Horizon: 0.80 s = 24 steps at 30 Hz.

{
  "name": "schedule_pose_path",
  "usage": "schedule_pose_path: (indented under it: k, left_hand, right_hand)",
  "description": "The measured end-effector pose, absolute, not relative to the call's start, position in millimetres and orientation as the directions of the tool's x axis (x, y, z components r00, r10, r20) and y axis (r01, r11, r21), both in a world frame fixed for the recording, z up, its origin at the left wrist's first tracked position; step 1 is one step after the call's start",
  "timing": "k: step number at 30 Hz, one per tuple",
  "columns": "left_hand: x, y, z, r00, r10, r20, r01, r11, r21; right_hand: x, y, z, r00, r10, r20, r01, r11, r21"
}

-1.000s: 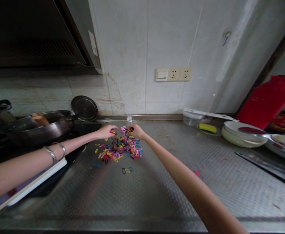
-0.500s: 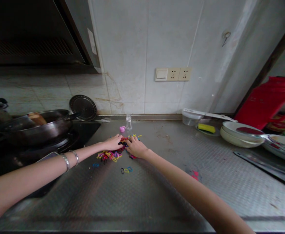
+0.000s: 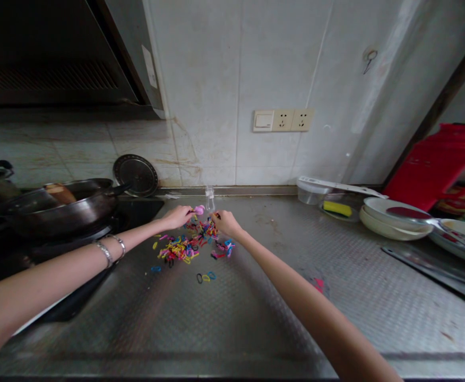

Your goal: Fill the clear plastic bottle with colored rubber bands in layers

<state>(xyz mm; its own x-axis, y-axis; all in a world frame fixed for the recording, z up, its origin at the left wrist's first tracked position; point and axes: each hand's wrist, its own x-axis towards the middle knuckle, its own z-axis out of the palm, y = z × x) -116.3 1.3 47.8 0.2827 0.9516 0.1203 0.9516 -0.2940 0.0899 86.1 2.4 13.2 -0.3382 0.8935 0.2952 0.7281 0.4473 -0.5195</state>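
Note:
Small coloured bands (image 3: 180, 249) lie in a loose heap on the metal counter (image 3: 256, 313). Above the heap's back left part, my left hand (image 3: 180, 216) is closed, with a few bands showing at its fingertips, beside a small pink object (image 3: 199, 210). My right hand (image 3: 226, 223) is closed too, at the heap's back right edge, with dark bands at its fingers. Just behind it a small clear bottle (image 3: 209, 198) stands upright near the wall. A black, a yellow and a blue band (image 3: 206, 278) lie apart in front.
A pan (image 3: 61, 209) sits on the black stove at the left, with a round dark lid (image 3: 136, 176) behind it. To the right are a plastic tub (image 3: 311, 194), a yellow sponge (image 3: 336, 208), stacked bowls (image 3: 394, 225) and a red thermos (image 3: 435, 167).
Both hands have lifted from the heap and moved back, the left one also leftward, closing on bands. The heap is more spread out, with more bands showing between them.

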Motion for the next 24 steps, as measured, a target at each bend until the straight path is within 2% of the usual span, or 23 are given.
schedule_pose_path:
  k: [4, 6, 10, 13, 15, 21, 23, 24]
  left_hand:
    - [-130.5, 7.3, 58.1, 0.303, 0.952, -0.035, 0.911, -0.279, 0.303]
    - [-135.1, 7.4, 62.0, 0.349, 0.933, -0.084, 0.884, -0.299, 0.359]
    - [-140.5, 4.4, 70.3, 0.451, 0.877, -0.166, 0.858, -0.374, 0.353]
    - [-143.2, 0.1, 73.9, 0.433, 0.838, -0.332, 0.884, -0.321, 0.341]
    - [-145.0, -3.0, 73.3, 0.406, 0.807, -0.429, 0.902, -0.278, 0.331]
    - [-149.2, -13.3, 66.0, 0.378, 0.673, -0.636, 0.91, -0.145, 0.388]
    - [-148.1, -19.0, 65.4, 0.377, 0.633, -0.676, 0.909, -0.112, 0.402]
    - [-146.7, -22.5, 65.4, 0.37, 0.615, -0.697, 0.912, -0.099, 0.397]
  right_hand:
    - [88.4, 19.6, 23.0, -0.247, 0.922, 0.298, 0.597, 0.387, -0.702]
    - [88.5, 25.3, 23.1, -0.233, 0.929, 0.288, 0.515, 0.369, -0.774]
    - [85.3, 28.5, 19.1, -0.261, 0.935, 0.238, 0.308, 0.314, -0.898]
    - [82.3, 24.4, 19.2, -0.307, 0.934, 0.185, 0.154, 0.24, -0.959]
    - [80.8, 20.2, 21.3, -0.349, 0.924, 0.154, 0.115, 0.206, -0.972]
    - [80.2, 11.5, 28.0, -0.452, 0.876, 0.169, 0.264, 0.312, -0.913]
    - [82.3, 10.1, 27.3, -0.491, 0.848, 0.198, 0.407, 0.424, -0.809]
    - [83.7, 9.0, 26.1, -0.513, 0.833, 0.207, 0.5, 0.486, -0.717]
